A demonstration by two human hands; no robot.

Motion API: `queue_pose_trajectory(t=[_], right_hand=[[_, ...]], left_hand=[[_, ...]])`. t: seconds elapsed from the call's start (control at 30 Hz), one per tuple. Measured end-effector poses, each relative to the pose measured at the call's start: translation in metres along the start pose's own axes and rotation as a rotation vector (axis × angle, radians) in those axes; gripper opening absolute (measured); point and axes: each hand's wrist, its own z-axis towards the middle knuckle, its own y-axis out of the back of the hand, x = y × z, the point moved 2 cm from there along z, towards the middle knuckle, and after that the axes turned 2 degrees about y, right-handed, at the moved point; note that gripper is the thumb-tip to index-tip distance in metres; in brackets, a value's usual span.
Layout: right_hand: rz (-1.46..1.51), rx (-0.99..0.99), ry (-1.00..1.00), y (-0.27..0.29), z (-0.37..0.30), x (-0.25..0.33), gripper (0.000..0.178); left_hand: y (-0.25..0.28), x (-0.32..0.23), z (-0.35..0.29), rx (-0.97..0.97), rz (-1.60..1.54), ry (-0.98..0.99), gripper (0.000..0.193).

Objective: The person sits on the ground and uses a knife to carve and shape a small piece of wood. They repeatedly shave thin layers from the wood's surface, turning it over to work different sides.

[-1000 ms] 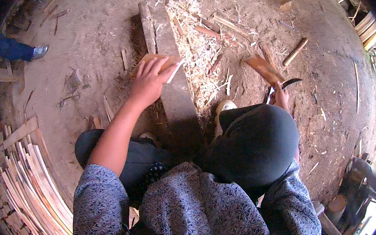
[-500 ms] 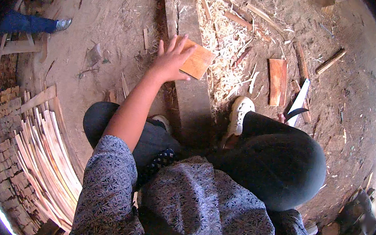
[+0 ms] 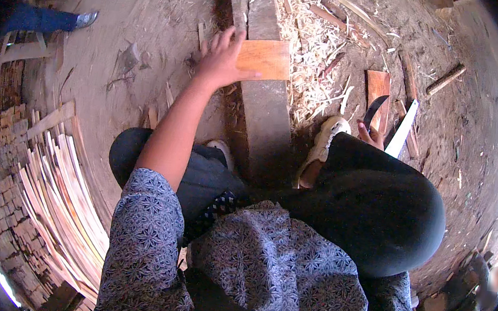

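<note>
My left hand (image 3: 221, 60) spans the left end of a flat, orange-brown wooden board (image 3: 270, 60), thumb along its near edge and the other fingers bent at the far-left corner. The board lies across a long, thick grey timber (image 3: 262, 112). Beyond my right knee, my right hand (image 3: 372, 136) is closed around the handle of a knife with a dark curved blade (image 3: 374, 109); the knee hides part of the hand. A saw with a pale blade (image 3: 403, 129) lies just right of it. Behind the knife blade is a reddish-brown board (image 3: 376, 84) on the ground.
Curly wood shavings (image 3: 311, 71) are heaped right of the timber. Sticks (image 3: 446, 80) and offcuts lie on the dirt floor. Long pale strips (image 3: 65, 192) and stacked small blocks (image 3: 1, 209) stand at the left. Another person's leg (image 3: 46, 19) shows at far left; logs (image 3: 435, 304) lie lower right.
The board on the timber has turned so its long edges run left to right, and my left hand has shifted to its left end. The curved knife has swung upward, with more of my right hand showing.
</note>
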Motion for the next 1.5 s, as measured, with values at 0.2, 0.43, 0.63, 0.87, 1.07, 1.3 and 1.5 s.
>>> queue_pose_trajectory(t=[0.2, 0.43, 0.63, 0.87, 1.07, 1.3, 1.5], right_hand=[[0.008, -0.054, -0.002, -0.001, 0.041, -0.023, 0.053], [0.056, -0.2, 0.114, 0.025, 0.086, -0.025, 0.05], [0.236, -0.33, 0.015, 0.023, 0.081, -0.03, 0.026], [0.288, -0.411, 0.139, 0.025, 0.082, -0.045, 0.024], [0.356, -0.394, 0.087, 0.009, 0.081, -0.039, 0.025], [0.587, -0.325, -0.003, -0.008, 0.057, -0.004, 0.032], [0.517, -0.174, 0.031, -0.023, 0.053, 0.013, 0.04]], left_hand=[[-0.024, 0.09, -0.023, 0.09, -0.747, 0.438, 0.079], [-0.034, 0.053, -0.031, 0.119, -1.056, 0.374, 0.036], [-0.035, 0.058, -0.034, 0.186, -1.299, 0.337, 0.031], [-0.031, 0.058, -0.036, 0.199, -1.322, 0.353, 0.031], [-0.029, 0.061, -0.036, 0.229, -1.318, 0.351, 0.033], [-0.029, 0.063, -0.037, 0.191, -1.375, 0.504, 0.044], [-0.067, 0.107, -0.024, -0.057, -0.541, 0.162, 0.049]])
